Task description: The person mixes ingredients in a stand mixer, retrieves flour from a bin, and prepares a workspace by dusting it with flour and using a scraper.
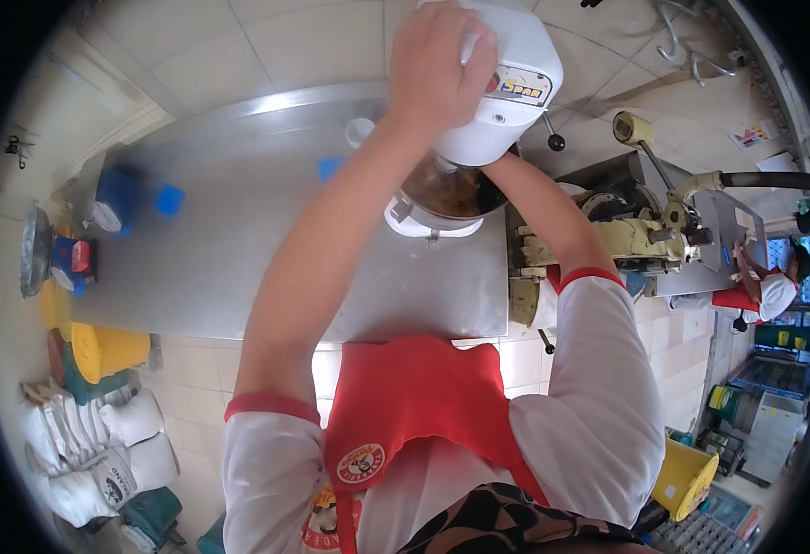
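Observation:
A white stand mixer stands at the right end of a steel table. My left hand grips the top of its head, the thumb against the near side. Under the head is a metal mixing bowl with brownish contents, partly hidden by the head. My right forearm reaches in beside the bowl, and the mixer head covers my right hand, so its fingers do not show. A black-knobbed lever sticks out from the mixer's right side.
The steel table carries a white cup and blue containers toward the left. Close on the right stands a cream-coloured machine. White sacks and a yellow bin are lower left. Another person works far right.

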A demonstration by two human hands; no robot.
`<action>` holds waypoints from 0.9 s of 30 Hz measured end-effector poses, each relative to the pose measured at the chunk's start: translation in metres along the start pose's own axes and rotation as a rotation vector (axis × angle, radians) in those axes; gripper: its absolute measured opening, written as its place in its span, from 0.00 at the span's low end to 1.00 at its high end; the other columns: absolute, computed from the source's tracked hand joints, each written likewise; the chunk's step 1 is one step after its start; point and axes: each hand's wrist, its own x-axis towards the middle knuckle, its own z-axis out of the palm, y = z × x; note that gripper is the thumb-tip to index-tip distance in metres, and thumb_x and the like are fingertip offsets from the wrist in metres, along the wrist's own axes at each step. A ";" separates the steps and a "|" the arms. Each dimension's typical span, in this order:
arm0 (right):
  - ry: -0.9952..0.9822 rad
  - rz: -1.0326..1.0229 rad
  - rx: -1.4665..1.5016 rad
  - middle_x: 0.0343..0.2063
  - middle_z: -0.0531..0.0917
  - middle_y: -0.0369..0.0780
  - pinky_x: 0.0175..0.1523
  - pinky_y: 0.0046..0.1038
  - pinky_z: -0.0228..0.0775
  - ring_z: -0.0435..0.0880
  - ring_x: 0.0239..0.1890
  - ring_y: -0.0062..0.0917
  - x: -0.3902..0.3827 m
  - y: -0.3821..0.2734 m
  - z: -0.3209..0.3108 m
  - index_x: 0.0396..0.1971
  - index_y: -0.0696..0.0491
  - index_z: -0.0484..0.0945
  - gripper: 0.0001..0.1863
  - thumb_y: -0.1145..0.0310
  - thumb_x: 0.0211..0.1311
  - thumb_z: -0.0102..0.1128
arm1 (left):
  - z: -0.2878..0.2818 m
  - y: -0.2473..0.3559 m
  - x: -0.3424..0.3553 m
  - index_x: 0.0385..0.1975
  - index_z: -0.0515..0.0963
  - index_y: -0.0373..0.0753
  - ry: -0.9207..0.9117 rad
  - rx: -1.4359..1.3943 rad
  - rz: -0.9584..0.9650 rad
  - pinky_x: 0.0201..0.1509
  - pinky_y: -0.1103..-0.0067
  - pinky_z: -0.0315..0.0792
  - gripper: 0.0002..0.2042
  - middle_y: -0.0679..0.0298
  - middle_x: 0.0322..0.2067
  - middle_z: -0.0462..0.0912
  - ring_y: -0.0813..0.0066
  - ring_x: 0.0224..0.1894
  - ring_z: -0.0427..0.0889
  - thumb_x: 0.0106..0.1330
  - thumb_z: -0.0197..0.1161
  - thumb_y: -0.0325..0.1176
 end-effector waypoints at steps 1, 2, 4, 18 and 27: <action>0.004 -0.007 -0.002 0.42 0.85 0.52 0.47 0.40 0.79 0.85 0.43 0.44 0.000 0.002 0.000 0.53 0.58 0.80 0.19 0.67 0.64 0.60 | 0.001 0.000 0.001 0.38 0.74 0.33 -0.003 -0.016 0.001 0.49 0.58 0.73 0.07 0.46 0.37 0.79 0.42 0.42 0.78 0.68 0.60 0.30; 0.003 -0.012 -0.008 0.42 0.85 0.52 0.47 0.40 0.79 0.85 0.43 0.45 -0.004 0.005 0.002 0.53 0.58 0.80 0.19 0.67 0.64 0.60 | 0.001 0.001 0.000 0.38 0.74 0.33 -0.003 -0.001 0.009 0.49 0.58 0.73 0.07 0.45 0.37 0.79 0.42 0.43 0.78 0.68 0.60 0.30; 0.000 -0.035 -0.024 0.42 0.85 0.52 0.47 0.40 0.79 0.85 0.43 0.45 -0.002 0.006 0.000 0.53 0.58 0.80 0.19 0.68 0.63 0.61 | 0.003 0.002 -0.001 0.38 0.74 0.33 -0.003 0.022 0.025 0.48 0.58 0.73 0.07 0.45 0.37 0.79 0.42 0.43 0.78 0.68 0.60 0.31; -0.218 -0.539 -0.946 0.51 0.81 0.54 0.56 0.43 0.77 0.80 0.52 0.52 -0.071 0.011 -0.093 0.59 0.57 0.76 0.26 0.71 0.59 0.62 | -0.012 -0.001 -0.008 0.44 0.74 0.33 -0.110 -0.046 -0.058 0.55 0.60 0.71 0.14 0.45 0.43 0.78 0.44 0.49 0.77 0.68 0.65 0.37; -0.036 -0.607 -0.689 0.65 0.71 0.55 0.77 0.49 0.49 0.62 0.71 0.52 -0.125 -0.019 -0.060 0.64 0.55 0.74 0.43 0.36 0.59 0.63 | -0.016 -0.026 -0.020 0.52 0.74 0.35 -0.218 -0.125 0.059 0.65 0.57 0.65 0.25 0.48 0.51 0.76 0.44 0.58 0.71 0.60 0.73 0.41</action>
